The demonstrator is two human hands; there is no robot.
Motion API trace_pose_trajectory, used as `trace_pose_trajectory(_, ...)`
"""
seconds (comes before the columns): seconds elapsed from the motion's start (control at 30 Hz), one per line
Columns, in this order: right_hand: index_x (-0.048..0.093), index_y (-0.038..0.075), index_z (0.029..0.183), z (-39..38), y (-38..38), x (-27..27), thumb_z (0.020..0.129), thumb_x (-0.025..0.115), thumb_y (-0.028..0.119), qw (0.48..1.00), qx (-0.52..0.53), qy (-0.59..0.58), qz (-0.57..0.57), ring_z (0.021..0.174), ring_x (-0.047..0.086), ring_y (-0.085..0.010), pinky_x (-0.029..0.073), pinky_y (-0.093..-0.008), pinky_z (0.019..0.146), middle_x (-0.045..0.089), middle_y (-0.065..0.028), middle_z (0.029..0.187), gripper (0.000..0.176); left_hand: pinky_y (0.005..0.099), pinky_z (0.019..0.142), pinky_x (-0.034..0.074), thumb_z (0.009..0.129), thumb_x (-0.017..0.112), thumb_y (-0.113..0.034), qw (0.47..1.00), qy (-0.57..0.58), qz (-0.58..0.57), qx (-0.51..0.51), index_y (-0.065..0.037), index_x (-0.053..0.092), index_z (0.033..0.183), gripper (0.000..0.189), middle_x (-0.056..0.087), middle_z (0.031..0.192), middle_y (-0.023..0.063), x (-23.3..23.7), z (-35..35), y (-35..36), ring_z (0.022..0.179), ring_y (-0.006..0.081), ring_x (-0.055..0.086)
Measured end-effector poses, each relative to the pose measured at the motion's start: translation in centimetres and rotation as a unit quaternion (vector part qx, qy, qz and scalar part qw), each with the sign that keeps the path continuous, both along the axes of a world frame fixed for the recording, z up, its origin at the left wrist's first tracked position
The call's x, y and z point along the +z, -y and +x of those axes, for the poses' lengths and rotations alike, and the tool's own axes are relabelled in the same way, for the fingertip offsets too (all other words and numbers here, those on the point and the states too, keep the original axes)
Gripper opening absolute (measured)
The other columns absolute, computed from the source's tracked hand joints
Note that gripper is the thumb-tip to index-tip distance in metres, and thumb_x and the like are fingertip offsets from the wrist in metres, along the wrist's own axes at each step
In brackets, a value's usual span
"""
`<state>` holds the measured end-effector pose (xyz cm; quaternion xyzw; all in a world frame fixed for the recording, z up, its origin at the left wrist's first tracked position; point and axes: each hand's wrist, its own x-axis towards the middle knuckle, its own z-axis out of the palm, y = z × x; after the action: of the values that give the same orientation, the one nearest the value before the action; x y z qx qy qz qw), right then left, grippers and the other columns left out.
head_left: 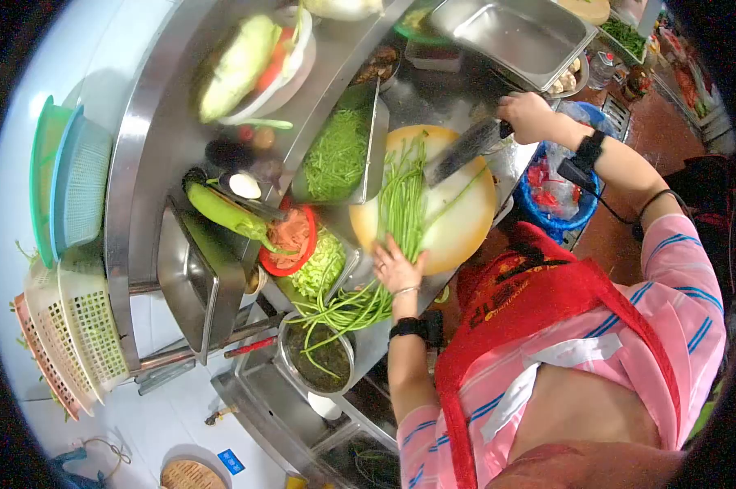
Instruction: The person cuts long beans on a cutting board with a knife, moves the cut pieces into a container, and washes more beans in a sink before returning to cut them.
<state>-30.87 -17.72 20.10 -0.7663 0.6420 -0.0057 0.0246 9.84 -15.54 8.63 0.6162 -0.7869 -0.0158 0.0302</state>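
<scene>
Long green beans (402, 196) lie in a bundle on a round yellow-edged cutting board (466, 220), their far ends trailing off the board toward a metal pot (329, 359). My left hand (396, 265) rests on the bundle at the board's near-left edge, fingers spread. In my right hand (531, 118) is the handle of a cleaver (463, 152), its wide blade over the right part of the board, beside the beans. One loose bean (457, 198) lies apart on the board.
Left of the board are a metal tray of shredded greens (337, 155), a red bowl of sliced meat (290, 240) and chopped green pieces (323, 262). A blue bin (557, 213) stands at the right. An empty metal tray (519, 37) is at the top.
</scene>
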Motion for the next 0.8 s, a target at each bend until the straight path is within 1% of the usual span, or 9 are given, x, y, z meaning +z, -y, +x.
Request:
trace_pose_trajectory(0.03, 0.062, 0.008, 0.09, -0.3, -1.1, 0.5, 0.057, 0.059, 0.015, 1.0, -0.003, -0.002, 0.001, 0.086, 0.056, -0.0305, 0.048, -0.0396, 0.072, 0.059, -0.0121, 0.088, 0.034, 0.0553, 0.097, 0.025, 0.062, 0.067, -0.057, 1.0, 0.009, 0.002, -0.009, -0.014, 0.023, 0.138, 0.097, 0.022, 0.139, 0.0237, 0.9, -0.4, 0.1, 0.126, 0.0413, 0.024)
trace_pose_trajectory(0.1, 0.06, 0.005, 0.092, -0.8, -3.6, 0.6, 0.059, 0.058, 0.015, 0.981, -0.126, 0.138, 0.058, 0.083, 0.058, -0.0324, 0.047, -0.0406, 0.072, 0.061, -0.0161, 0.085, 0.035, 0.0563, 0.099, 0.023, 0.056, 0.07, -0.059, 0.999, -0.014, -0.006, -0.035, -0.015, 0.022, 0.138, 0.105, 0.018, 0.14, 0.0253, 1.9, -2.0, 1.1, 0.128, 0.0419, 0.02)
trace_pose_trajectory(0.2, 0.057, 0.0, 0.092, -0.9, -5.8, -2.0, 0.065, 0.06, 0.022, 0.923, -0.168, 0.324, 0.12, 0.077, 0.059, -0.0335, 0.046, -0.0392, 0.07, 0.061, -0.02, 0.081, 0.035, 0.0584, 0.101, 0.018, 0.053, 0.071, -0.06, 0.997, 0.017, 0.044, -0.06, -0.018, 0.017, 0.139, 0.11, 0.009, 0.143, 0.0235, 2.8, -5.2, 3.3, 0.131, 0.0414, 0.013)
trace_pose_trajectory(0.37, 0.058, -0.003, 0.089, 2.7, -9.1, -1.7, 0.075, 0.059, 0.033, 0.818, -0.288, 0.485, 0.115, 0.062, 0.05, -0.0173, 0.042, -0.0338, 0.059, 0.054, -0.0108, 0.063, 0.039, 0.0603, 0.098, 0.019, 0.057, 0.067, -0.061, 0.998, -0.012, 0.051, 0.037, -0.017, 0.019, 0.139, 0.105, 0.02, 0.14, 0.0242, 1.4, -7.8, 5.9, 0.127, 0.0427, 0.021)
trace_pose_trajectory(0.47, 0.058, -0.004, 0.086, 2.8, -9.7, -3.9, 0.077, 0.056, 0.039, 0.841, -0.273, 0.459, 0.084, 0.062, 0.055, -0.0248, 0.043, -0.0389, 0.061, 0.056, -0.0168, 0.064, 0.044, 0.0518, 0.091, 0.032, 0.068, 0.061, -0.055, 0.999, -0.031, -0.035, 0.024, -0.01, 0.031, 0.134, 0.085, 0.037, 0.128, 0.0178, 0.0, -7.5, 5.6, 0.115, 0.0335, 0.038)
trace_pose_trajectory(0.6, 0.056, -0.003, 0.081, 4.0, -10.0, -3.4, 0.078, 0.056, 0.042, 0.872, -0.267, 0.392, 0.122, 0.069, 0.058, -0.0357, 0.045, -0.0426, 0.064, 0.058, -0.0229, 0.072, 0.046, 0.0436, 0.09, 0.036, 0.076, 0.056, -0.048, 0.997, -0.025, -0.062, -0.024, -0.01, 0.035, 0.131, 0.07, 0.04, 0.125, 0.0144, -1.3, -7.3, 5.1, 0.111, 0.0304, 0.043)
trace_pose_trajectory(0.63, 0.056, -0.003, 0.081, 4.1, -9.8, -4.2, 0.078, 0.056, 0.042, 0.872, -0.266, 0.392, 0.122, 0.069, 0.058, -0.0357, 0.045, -0.0426, 0.064, 0.058, -0.0229, 0.072, 0.046, 0.0436, 0.09, 0.036, 0.076, 0.056, -0.048, 0.998, -0.025, -0.062, -0.023, -0.01, 0.035, 0.131, 0.07, 0.04, 0.125, 0.0144, -1.0, -7.4, 4.8, 0.111, 0.0304, 0.043)
trace_pose_trajectory(0.7, 0.054, -0.002, 0.08, 4.5, -9.1, -6.5, 0.079, 0.055, 0.042, 0.935, -0.187, 0.298, 0.051, 0.074, 0.057, -0.0397, 0.045, -0.0449, 0.066, 0.059, -0.0235, 0.074, 0.043, 0.0439, 0.09, 0.036, 0.077, 0.056, -0.047, 0.999, -0.007, -0.041, -0.033, -0.009, 0.035, 0.13, 0.069, 0.041, 0.124, 0.0135, -0.6, -7.6, 4.3, 0.111, 0.0301, 0.043)
trace_pose_trajectory(0.8, 0.052, 0.0, 0.086, 5.6, -8.0, -6.5, 0.081, 0.053, 0.04, 0.953, -0.15, 0.261, 0.032, 0.074, 0.058, -0.0387, 0.046, -0.0459, 0.066, 0.059, -0.0229, 0.075, 0.04, 0.0442, 0.088, 0.037, 0.077, 0.057, -0.046, 0.997, -0.004, -0.059, -0.045, -0.009, 0.036, 0.13, 0.068, 0.043, 0.123, 0.0133, -1.0, -7.4, 3.5, 0.109, 0.0296, 0.044)
